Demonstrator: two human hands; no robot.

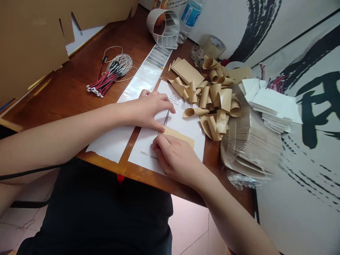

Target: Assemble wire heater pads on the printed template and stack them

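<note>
Two hands work at a wooden table, the right hand pressing its closed fingers on a kraft card to steady it on a printed white sheet, the left hand curled by slim metal tweezers, whether pinched hidden, curled kraft strips heaped beside, a brush-painted wall behind

Tan card partly hidden under the right hand; print on the white sheet too small to read; bagged stack blurred at its right end; bottle cut off at top.
</note>
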